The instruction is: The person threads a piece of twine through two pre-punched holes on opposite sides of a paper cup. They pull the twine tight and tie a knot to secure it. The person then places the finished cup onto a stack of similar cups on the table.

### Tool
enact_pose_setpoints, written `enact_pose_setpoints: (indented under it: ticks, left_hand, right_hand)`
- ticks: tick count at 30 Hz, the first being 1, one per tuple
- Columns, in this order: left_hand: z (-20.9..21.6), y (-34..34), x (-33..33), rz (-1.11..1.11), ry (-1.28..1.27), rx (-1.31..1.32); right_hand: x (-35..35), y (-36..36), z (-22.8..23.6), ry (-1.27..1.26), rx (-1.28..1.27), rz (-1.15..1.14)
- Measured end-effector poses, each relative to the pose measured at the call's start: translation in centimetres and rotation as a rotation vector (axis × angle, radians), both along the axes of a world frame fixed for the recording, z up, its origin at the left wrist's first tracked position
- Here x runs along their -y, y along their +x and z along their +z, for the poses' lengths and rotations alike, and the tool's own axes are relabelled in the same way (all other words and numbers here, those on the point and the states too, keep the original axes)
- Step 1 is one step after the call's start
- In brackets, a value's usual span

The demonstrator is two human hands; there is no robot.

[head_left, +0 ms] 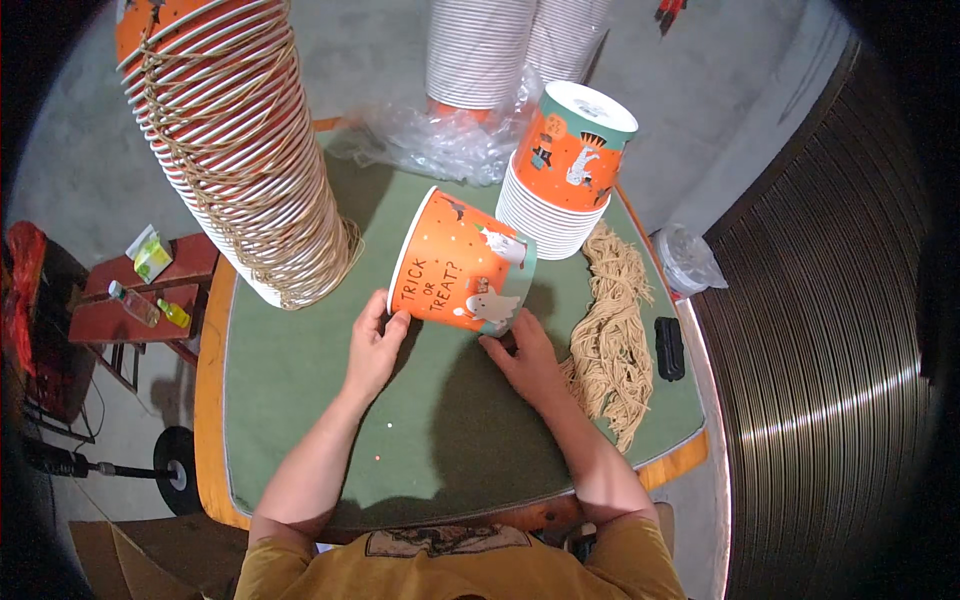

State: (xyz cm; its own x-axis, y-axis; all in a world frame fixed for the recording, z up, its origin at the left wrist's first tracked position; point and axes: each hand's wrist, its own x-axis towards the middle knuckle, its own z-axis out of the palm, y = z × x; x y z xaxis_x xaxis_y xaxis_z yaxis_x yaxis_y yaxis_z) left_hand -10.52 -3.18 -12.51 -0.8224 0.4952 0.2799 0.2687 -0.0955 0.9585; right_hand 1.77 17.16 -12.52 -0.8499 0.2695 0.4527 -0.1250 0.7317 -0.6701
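Observation:
An orange paper bucket (450,255) with a ghost print and a green band is tilted on its side above the green tabletop (300,420). My left hand (376,350) grips its white rim, thumb in front. At the green base end, my right hand (525,362) is closed around the bucket's lower edge, with some fingers hidden. Just beyond it, to the right, stands a stack of nested buckets (575,160), upside down. A loose bundle of tan cord (612,335) lies right of my right hand. On the left leans a tall stack of buckets (235,150) with tan cords draped along its side.
At the back, more white-rimmed buckets (478,55) stand in clear plastic wrap (430,140). A small black object (669,349) lies near the table's right edge. Left of the table is a red bench (95,325) with bottles; a ribbed metal shutter (820,400) is on the right.

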Motion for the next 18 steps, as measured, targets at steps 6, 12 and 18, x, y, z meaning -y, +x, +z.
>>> enact_pose_setpoints:
  ticks: [6,12,18]
  left_hand:
    - [-0.2,0.2,-0.2,0.036,0.104,-0.051]
    - [-0.1,0.1,0.0,-0.004,0.082,-0.012]
    - [0.0,0.6,-0.1,0.000,0.125,0.039]
  right_hand:
    - [0.1,0.6,1.0,-0.060,-0.034,0.028]
    - [0.5,0.9,1.4,-0.219,0.009,-0.010]
    - [-0.1,0.2,0.0,-0.094,-0.018,0.002]
